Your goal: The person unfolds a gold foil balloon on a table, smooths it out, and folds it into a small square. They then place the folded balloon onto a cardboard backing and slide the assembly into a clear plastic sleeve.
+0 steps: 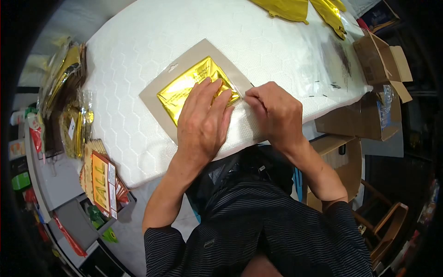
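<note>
A folded shiny gold foil item (182, 87) lies on a grey-beige card (154, 94) with a hanger slot, on the white quilted surface. My left hand (203, 115) rests flat over the foil's lower right part, its fingers spread. Beside it, at the card's right corner, my right hand (276, 108) is closed with fingers curled and thumb pressed in. What it pinches, if anything, is too small to make out.
Gold foil pieces (286, 10) lie at the top right, near clear plastic bags (330, 69). Open cardboard boxes (374, 55) stand at the right edge. Packaged gold items (69, 87) and a stack of "FALL" packets (100, 177) are at the left.
</note>
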### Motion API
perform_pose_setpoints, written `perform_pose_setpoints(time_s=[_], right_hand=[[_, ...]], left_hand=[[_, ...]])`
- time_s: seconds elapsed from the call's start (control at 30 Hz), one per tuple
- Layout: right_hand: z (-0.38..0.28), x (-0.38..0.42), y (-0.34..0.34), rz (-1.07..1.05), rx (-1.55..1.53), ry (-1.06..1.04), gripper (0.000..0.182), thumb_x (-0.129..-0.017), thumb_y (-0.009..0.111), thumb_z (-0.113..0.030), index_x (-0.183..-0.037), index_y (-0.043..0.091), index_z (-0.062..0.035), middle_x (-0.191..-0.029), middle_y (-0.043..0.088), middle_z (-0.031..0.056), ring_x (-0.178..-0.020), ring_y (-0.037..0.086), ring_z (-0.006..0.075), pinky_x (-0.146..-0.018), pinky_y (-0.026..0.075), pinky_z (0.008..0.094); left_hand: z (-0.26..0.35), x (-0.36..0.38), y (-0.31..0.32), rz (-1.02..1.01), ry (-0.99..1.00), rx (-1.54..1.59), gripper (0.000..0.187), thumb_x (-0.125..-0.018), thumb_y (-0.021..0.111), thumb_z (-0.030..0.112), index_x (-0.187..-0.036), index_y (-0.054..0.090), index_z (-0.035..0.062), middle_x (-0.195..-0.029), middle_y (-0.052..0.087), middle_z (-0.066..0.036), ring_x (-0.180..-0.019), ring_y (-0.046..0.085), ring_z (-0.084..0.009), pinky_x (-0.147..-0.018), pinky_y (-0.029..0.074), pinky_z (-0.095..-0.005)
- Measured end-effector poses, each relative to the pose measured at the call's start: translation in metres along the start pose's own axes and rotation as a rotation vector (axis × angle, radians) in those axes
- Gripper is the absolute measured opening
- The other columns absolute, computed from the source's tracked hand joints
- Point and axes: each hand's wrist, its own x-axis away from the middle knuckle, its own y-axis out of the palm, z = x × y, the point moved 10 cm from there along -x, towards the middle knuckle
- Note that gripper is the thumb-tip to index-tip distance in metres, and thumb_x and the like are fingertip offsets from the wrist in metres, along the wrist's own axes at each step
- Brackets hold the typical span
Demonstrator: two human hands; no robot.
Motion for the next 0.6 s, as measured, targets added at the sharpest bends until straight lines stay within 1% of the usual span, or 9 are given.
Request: perform_pose_setpoints(time_s=[0.1,0.17,0.3,0.37,0.4,0.43,0.5,0.53,0.6], right_hand=[[0.002,-0.007,-0.001,0.033,0.025,0.006,0.008,-0.086,0.075,-0.008,-0.09,0.068,-0.0076,-0.08,0.062,0.0069,-0.072,0.067,0.0271,-0.061,0.053,0.0369],[0.002,-0.012,0.001,-0.041,0.006,0.006,0.011,-0.084,0.077,-0.002,-0.093,0.072,-0.004,-0.085,0.069,0.0099,-0.074,0.069,0.0271,-0.063,0.054,0.0331],[0.012,-0.013,-0.013,-0.065,-0.101,-0.051,0.011,-0.085,0.075,0.001,-0.095,0.072,-0.0027,-0.089,0.071,0.0106,-0.074,0.07,0.0267,-0.066,0.056,0.0326],[0.021,-0.013,-0.024,-0.042,-0.085,-0.086,0.013,-0.085,0.072,0.004,-0.097,0.072,-0.0022,-0.093,0.073,0.0105,-0.077,0.07,0.0275,-0.07,0.058,0.0333],[0.019,-0.012,-0.023,-0.071,-0.057,-0.161,0.019,-0.081,0.073,0.004,-0.099,0.072,-0.0037,-0.1,0.074,0.0086,-0.085,0.07,0.0278,-0.075,0.059,0.0333],[0.02,-0.011,-0.026,-0.07,-0.055,-0.156,0.019,-0.081,0.073,0.004,-0.099,0.072,-0.0037,-0.1,0.074,0.0086,-0.085,0.07,0.0278,-0.075,0.059,0.0333],[0.006,-0.008,-0.016,-0.239,-0.026,-0.27,0.025,-0.077,0.074,0.002,-0.1,0.072,-0.0059,-0.103,0.073,0.0067,-0.093,0.069,0.0261,-0.077,0.059,0.0325],[0.005,-0.004,-0.01,-0.276,-0.039,-0.293,0.029,-0.073,0.076,0.0,-0.101,0.071,-0.007,-0.104,0.072,0.0054,-0.096,0.068,0.0248,-0.078,0.058,0.0338],[0.005,0.002,-0.007,-0.295,-0.038,-0.31,0.029,-0.072,0.075,0.0,-0.1,0.071,-0.0069,-0.103,0.072,0.0055,-0.096,0.067,0.0249,-0.079,0.057,0.0348]], left_hand=[[0.0,0.001,0.002,-0.004,0.014,-0.003,0.032,-0.084,0.079,0.006,-0.115,0.073,0.0021,-0.126,0.066,-0.018,-0.124,0.062,-0.0402,-0.107,0.049,-0.0486],[-0.001,0.0,0.001,-0.007,0.014,-0.003,0.032,-0.084,0.079,0.006,-0.115,0.073,0.0026,-0.126,0.066,-0.018,-0.124,0.061,-0.0403,-0.107,0.049,-0.0486],[0.003,-0.003,-0.002,-0.084,0.003,0.011,0.036,-0.083,0.079,0.005,-0.119,0.071,0.0021,-0.13,0.065,-0.019,-0.127,0.06,-0.0407,-0.109,0.048,-0.0495],[0.005,-0.005,-0.002,-0.136,-0.008,0.016,0.041,-0.083,0.079,0.002,-0.123,0.07,0.0018,-0.134,0.064,-0.02,-0.128,0.059,-0.0404,-0.111,0.047,-0.0502],[0.008,-0.007,-0.002,-0.15,0.007,0.013,0.038,-0.084,0.077,0.005,-0.121,0.07,0.0029,-0.135,0.062,-0.021,-0.13,0.057,-0.0413,-0.113,0.045,-0.052],[0.01,-0.009,-0.001,-0.165,0.025,0.011,0.034,-0.086,0.076,0.007,-0.12,0.07,0.004,-0.136,0.06,-0.021,-0.132,0.055,-0.0422,-0.115,0.042,-0.0537],[0.013,-0.014,0.001,-0.172,0.057,-0.008,0.035,-0.087,0.074,0.007,-0.121,0.071,0.0052,-0.138,0.059,-0.021,-0.134,0.054,-0.0423,-0.116,0.04,-0.0549],[0.015,-0.015,0.002,-0.175,0.081,-0.03,0.036,-0.088,0.073,0.006,-0.123,0.071,0.0065,-0.141,0.058,-0.021,-0.136,0.052,-0.0424,-0.118,0.038,-0.0561],[0.011,-0.017,0.008,-0.207,0.088,-0.04,0.036,-0.088,0.071,0.006,-0.124,0.072,0.0079,-0.141,0.058,-0.021,-0.137,0.051,-0.0425,-0.118,0.037,-0.0565]])
